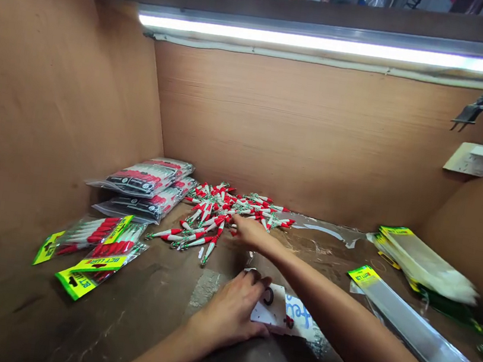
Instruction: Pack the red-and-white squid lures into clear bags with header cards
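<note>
A heap of red and white lures (pixel 223 214) lies at the back of the work surface. My right hand (pixel 249 230) reaches into the near edge of that heap, fingers pinched among the lures; what they hold is hidden. My left hand (pixel 233 310) rests nearer to me, fingers curled over the edge of a white card (pixel 283 316) with blue writing, pressing it to the table.
Filled packets with yellow-green headers (pixel 95 247) lie at the left, stacked bagged bundles (pixel 146 188) behind them. Empty clear sleeves (pixel 410 321) and a stack of them (pixel 425 264) lie at the right. Wooden walls enclose the booth; a wall socket (pixel 473 158) is on the right.
</note>
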Motion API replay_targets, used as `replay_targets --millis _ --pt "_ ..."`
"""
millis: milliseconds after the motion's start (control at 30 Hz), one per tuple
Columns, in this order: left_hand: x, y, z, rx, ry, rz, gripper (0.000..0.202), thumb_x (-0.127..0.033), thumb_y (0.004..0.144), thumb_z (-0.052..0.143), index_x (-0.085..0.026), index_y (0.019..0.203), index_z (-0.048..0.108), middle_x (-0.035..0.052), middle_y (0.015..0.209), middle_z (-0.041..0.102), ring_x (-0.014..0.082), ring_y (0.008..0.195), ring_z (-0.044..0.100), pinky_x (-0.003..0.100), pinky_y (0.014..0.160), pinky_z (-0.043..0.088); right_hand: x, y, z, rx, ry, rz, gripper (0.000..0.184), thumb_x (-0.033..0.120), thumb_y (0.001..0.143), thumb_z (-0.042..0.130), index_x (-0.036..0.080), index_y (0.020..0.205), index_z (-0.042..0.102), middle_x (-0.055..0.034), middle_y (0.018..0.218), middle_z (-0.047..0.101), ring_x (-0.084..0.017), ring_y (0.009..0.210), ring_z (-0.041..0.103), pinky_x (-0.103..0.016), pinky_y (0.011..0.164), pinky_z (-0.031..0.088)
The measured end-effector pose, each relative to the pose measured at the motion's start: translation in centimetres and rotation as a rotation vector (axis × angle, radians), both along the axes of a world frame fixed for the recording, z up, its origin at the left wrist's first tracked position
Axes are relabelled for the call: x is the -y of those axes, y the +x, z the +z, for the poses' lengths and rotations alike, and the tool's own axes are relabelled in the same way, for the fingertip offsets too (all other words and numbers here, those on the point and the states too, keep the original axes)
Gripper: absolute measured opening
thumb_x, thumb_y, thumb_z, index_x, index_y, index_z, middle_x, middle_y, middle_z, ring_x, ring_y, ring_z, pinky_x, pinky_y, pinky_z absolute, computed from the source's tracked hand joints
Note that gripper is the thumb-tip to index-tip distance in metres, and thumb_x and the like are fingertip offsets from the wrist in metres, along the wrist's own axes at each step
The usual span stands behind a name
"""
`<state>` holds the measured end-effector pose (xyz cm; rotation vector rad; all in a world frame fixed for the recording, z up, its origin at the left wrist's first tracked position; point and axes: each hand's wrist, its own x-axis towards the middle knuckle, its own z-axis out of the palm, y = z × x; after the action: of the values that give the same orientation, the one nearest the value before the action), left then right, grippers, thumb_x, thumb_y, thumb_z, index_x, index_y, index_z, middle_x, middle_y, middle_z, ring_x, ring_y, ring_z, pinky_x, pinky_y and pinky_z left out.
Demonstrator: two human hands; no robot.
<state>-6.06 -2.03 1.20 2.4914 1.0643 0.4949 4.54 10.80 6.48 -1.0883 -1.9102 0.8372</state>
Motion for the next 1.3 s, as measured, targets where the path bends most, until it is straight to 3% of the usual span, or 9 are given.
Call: replay_targets --millis 100,167,300,400,600,767,1033,1167,1300 --pt "-0.3 0.0 -0.5 0.023 -0.018 0.04 0.09 -0.045 0.063 0.086 -0.03 0.142 0.047 0.0109 0.132 0.053 0.0349 0.119 0.053 0.047 0.101 0.044 1.0 5.5 1.5 -0.027 -0.026 0.034 0.02 0.021 0.079 0.072 0.015 0.098 0.072 0.0028 0.073 0.066 -0.01 0.062 0.058 -0.023 0.062 0.045" --pt "-0.6 0.1 -0.5 0.053 -0.028 0.046 0.095 -0.043 0.061 0.087 -0.032 0.145 0.044 0.0103 0.134 0.051 0.0347 0.12 0.052 0.047 0.102 0.044 2.9 9.7 1.4 -0.295 -0.133 0.06 0.025 0.03 0.082 0.072 0.015 0.102 0.071 0.0002 0.078 0.068 -0.01 0.063 0.059 -0.024 0.062 0.046" --pt "-1.2 0.3 -0.2 0.148 -0.019 0.019 0.093 -0.035 0.062 0.087 -0.032 0.144 0.045 0.0089 0.13 0.054 0.0306 0.115 0.055 0.044 0.098 0.048 8.2 16.4 -1.4 -0.625 -0.187 -0.173 0.035 0.036 0.069 0.086 0.016 0.094 0.072 -0.0047 0.088 0.074 -0.016 0.078 0.067 -0.028 0.073 0.051" --pt "-1.7 0.4 -0.2 0.189 0.019 -0.001 0.09 -0.028 0.064 0.085 -0.031 0.145 0.045 0.0084 0.13 0.054 0.029 0.115 0.056 0.043 0.098 0.049 12.1 19.1 -3.5 -0.606 -0.103 -0.349 0.031 0.036 0.072 0.085 0.018 0.094 0.073 -0.0056 0.09 0.074 -0.017 0.083 0.068 -0.028 0.077 0.052" --pt "-2.5 0.7 -0.2 0.206 0.085 -0.016 0.084 -0.025 0.067 0.082 -0.032 0.143 0.047 0.0082 0.133 0.053 0.0315 0.118 0.056 0.048 0.1 0.048 16.4 19.7 -3.6 -0.38 0.213 -0.465 0.007 0.026 0.087 0.072 0.026 0.093 0.075 -0.006 0.103 0.072 -0.022 0.097 0.065 -0.036 0.088 0.051" --pt "-2.5 0.9 0.2 0.193 0.105 0.012 0.082 -0.029 0.072 0.081 -0.034 0.146 0.043 0.0086 0.137 0.051 0.0318 0.122 0.055 0.049 0.103 0.047 17.2 19.6 -3.8 -0.202 0.426 -0.445 0.021 0.019 0.086 0.071 0.035 0.097 0.077 -0.0048 0.097 0.072 -0.024 0.093 0.065 -0.04 0.085 0.053" --pt "-2.3 0.9 0.5 0.219 0.106 0.031 0.089 -0.028 0.071 0.083 -0.034 0.149 0.039 0.0078 0.139 0.051 0.0323 0.125 0.053 0.048 0.105 0.046 17.1 20.1 -3.8 -0.097 0.362 -0.366 0.022 0.022 0.087 0.07 0.036 0.104 0.077 -0.005 0.099 0.073 -0.025 0.092 0.063 -0.041 0.084 0.051" --pt "-2.1 1.0 0.6 0.21 0.106 0.028 0.093 -0.026 0.071 0.084 -0.035 0.15 0.035 0.0073 0.139 0.05 0.0309 0.125 0.052 0.047 0.106 0.046 16.9 19.5 -3.4 0.046 0.339 -0.279 0.017 0.026 0.087 0.071 0.035 0.1 0.078 -0.0059 0.089 0.073 -0.025 0.086 0.057 -0.041 0.08 0.048" --pt "-1.8 1.3 0.5 0.197 0.114 -0.004 0.098 -0.024 0.068 0.086 -0.036 0.151 0.033 0.0062 0.139 0.05 0.0301 0.125 0.052 0.046 0.106 0.045 17.0 17.7 -3.8 0.238 0.371 -0.256 0.021 0.026 0.095 0.062 0.034 0.109 0.075 -0.0076 0.091 0.072 -0.025 0.086 0.054 -0.039 0.078 0.045"
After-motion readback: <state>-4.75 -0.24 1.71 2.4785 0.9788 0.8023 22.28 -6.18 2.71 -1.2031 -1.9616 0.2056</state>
